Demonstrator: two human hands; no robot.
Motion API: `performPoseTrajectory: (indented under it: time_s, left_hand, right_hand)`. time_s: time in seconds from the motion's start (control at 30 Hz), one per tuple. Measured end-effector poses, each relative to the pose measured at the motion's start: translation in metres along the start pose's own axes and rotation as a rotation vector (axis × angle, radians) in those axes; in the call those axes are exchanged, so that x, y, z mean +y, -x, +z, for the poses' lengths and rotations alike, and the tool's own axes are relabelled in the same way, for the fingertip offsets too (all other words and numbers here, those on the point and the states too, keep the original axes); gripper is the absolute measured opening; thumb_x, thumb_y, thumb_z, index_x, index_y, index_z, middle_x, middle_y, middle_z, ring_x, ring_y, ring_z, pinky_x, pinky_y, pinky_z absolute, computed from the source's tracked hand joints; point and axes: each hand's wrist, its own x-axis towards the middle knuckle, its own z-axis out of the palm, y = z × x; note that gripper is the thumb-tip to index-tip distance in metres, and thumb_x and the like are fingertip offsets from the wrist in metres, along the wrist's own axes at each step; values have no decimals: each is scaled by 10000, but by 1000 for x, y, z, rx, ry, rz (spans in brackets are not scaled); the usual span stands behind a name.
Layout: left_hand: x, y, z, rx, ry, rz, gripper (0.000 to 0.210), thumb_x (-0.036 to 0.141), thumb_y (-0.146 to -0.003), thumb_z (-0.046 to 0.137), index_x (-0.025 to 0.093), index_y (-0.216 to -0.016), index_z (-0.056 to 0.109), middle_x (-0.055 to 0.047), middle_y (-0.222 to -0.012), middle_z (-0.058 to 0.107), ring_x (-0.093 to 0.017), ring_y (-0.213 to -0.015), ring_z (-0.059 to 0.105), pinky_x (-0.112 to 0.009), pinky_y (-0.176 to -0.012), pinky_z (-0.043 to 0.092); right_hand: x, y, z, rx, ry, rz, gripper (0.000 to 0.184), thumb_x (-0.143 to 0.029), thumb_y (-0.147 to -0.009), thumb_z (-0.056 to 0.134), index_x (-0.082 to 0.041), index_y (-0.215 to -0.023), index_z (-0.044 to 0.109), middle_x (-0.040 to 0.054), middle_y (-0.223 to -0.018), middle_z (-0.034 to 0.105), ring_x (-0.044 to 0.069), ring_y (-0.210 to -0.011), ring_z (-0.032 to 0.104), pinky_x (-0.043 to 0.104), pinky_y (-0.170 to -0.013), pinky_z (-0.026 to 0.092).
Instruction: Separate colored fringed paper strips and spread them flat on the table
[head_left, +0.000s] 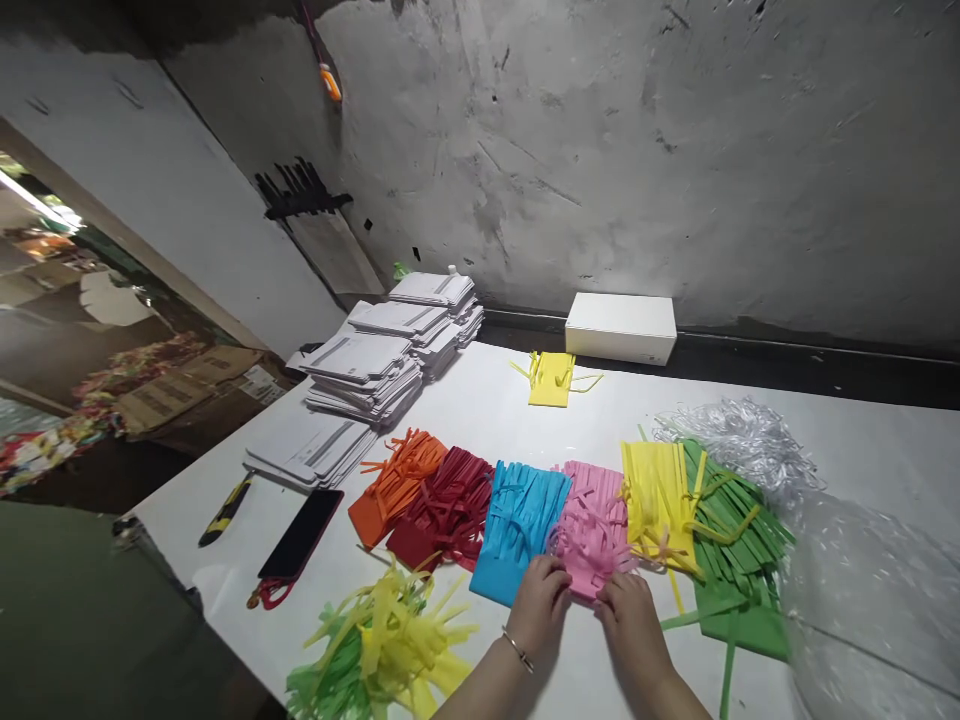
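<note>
My left hand (540, 605), with a thin bracelet at its wrist, has its fingers curled on the lower left corner of a pink fringed paper stack (591, 515). At the opposite lower corner, my right hand (632, 618) pinches the same pink stack. Strips of it lie tangled above my fingers. A blue fringed stack (506, 575) lies just left of my left hand. To the right are a yellow fringed stack (660, 495) and a green one (739, 560). Further left lie dark red (457, 500) and orange (409, 475) fringed stacks.
Piles of white envelope-like packets (360, 360) stand at the back left. A phone (304, 535) and a yellow-black cutter (226, 510) lie near the left edge. A white box (621, 325) stands against the wall. Clear plastic (870, 600) covers the right side. Yellow-green strips (390, 645) lie in front.
</note>
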Motion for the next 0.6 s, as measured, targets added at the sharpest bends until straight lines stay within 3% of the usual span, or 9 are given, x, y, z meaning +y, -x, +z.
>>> performPoseTrajectory:
  time_s: [0.13,0.3,0.4,0.5,0.6]
  left_hand:
    - [-5,-2,-6,-12,38,8,157,148,-894,563,192,-892,713,-68,-920,679,-228,-924,588,-349,-802,502]
    - [-4,-13,-11,16,66,8,184,169,-926,520,182,-942,702,-82,-948,676,-234,-948,584,-365,-822,497]
    - [6,-21,-17,15,89,47,202,183,-938,500,194,-965,700,-77,-956,673,-230,-961,580,-365,-844,489]
    - [17,-23,-22,8,114,97,198,167,-929,503,204,-956,696,-64,-953,671,-219,-963,583,-361,-861,489]
    - [25,-13,-17,132,124,-4,236,149,-926,463,199,-1073,642,-104,-1144,620,-243,-1105,551,-428,-950,465]
  right_hand:
    - [6,-3,-10,-37,-37,46,175,-122,-786,525,-224,-726,653,9,-773,667,211,-787,616,342,-740,442]
    - [18,-1,-35,55,-52,67,268,-267,-885,513,-219,-1110,651,87,-1139,665,259,-1097,572,419,-944,415]
    - [9,-2,-42,91,-43,-23,241,-286,-922,495,-220,-1085,659,93,-1102,675,264,-1074,565,455,-997,370]
    - [-6,-11,-36,31,-49,-74,201,-208,-856,559,-240,-1000,695,68,-991,703,264,-976,594,470,-982,372]
    - [-10,-23,-33,63,-76,-18,209,-176,-855,514,-235,-842,714,50,-826,703,256,-880,614,479,-944,394]
